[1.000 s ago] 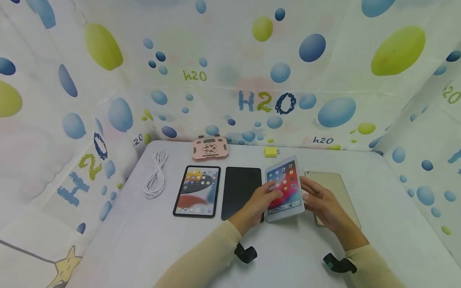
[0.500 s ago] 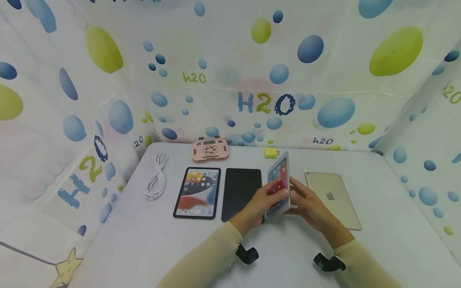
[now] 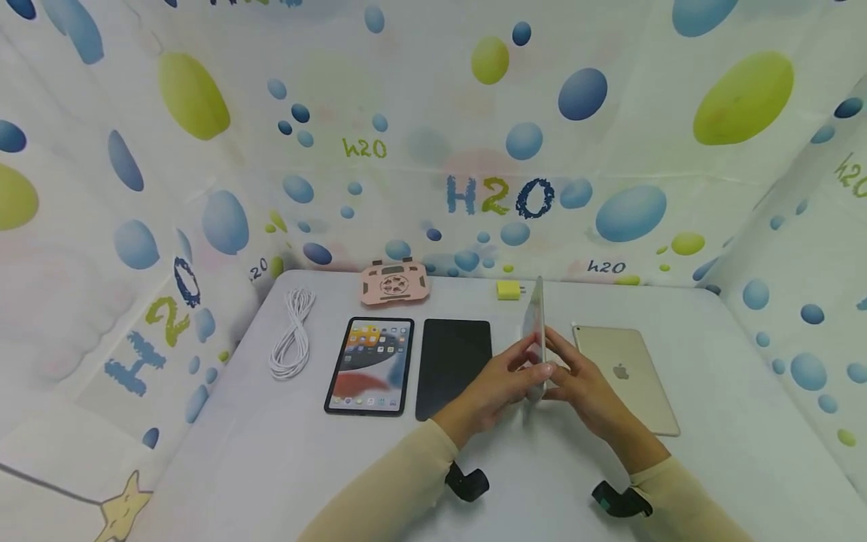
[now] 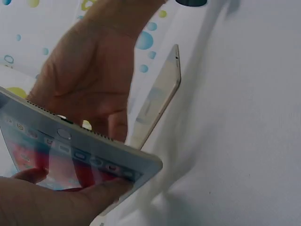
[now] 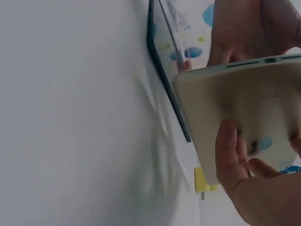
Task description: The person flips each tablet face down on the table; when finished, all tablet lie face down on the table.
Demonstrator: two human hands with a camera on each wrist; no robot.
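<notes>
Held up on edge between the two hands is a white-framed tablet (image 3: 535,331), its back facing right. My left hand (image 3: 497,384) is on its screen side, fingers against the lit glass (image 4: 66,157). From the other side my right hand (image 3: 585,388) holds it, with bent fingertips on the pale back (image 5: 202,103) in the right wrist view. Right of the hands lies a gold tablet (image 3: 633,384), back up with an apple logo. A black tablet or cover (image 3: 450,361) lies left of the hands, beside a dark-framed tablet (image 3: 369,369) with its screen lit.
A pink stand-like piece (image 3: 394,282) lies at the back of the white table (image 3: 271,467). To its right is a yellow charger plug (image 3: 509,290). A bundled white cable (image 3: 293,335) lies at far left. Patterned cloth (image 3: 433,113) encloses the back and sides.
The held tablet has turned from screen facing me to edge-on, its back now to the right. My right hand has moved left, uncovering the gold tablet.
</notes>
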